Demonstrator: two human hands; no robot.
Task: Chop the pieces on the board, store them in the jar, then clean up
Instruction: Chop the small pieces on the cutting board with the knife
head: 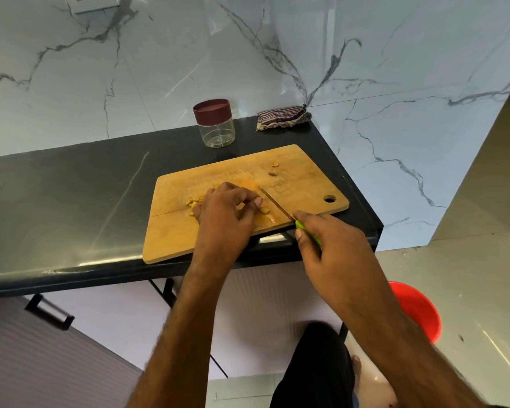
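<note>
Knife (277,203) in right hand (330,248) – blade on board (301,169) | left hand (224,214) holds pieces (195,201)

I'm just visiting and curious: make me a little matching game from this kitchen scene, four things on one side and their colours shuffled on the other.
Things:
1. jar lid
2. knife handle
3. bucket
4. cutting board

Colours:
A. red
B. light wood brown
C. maroon
D. bright green

Pairs: 1-C, 2-D, 3-A, 4-B
</note>
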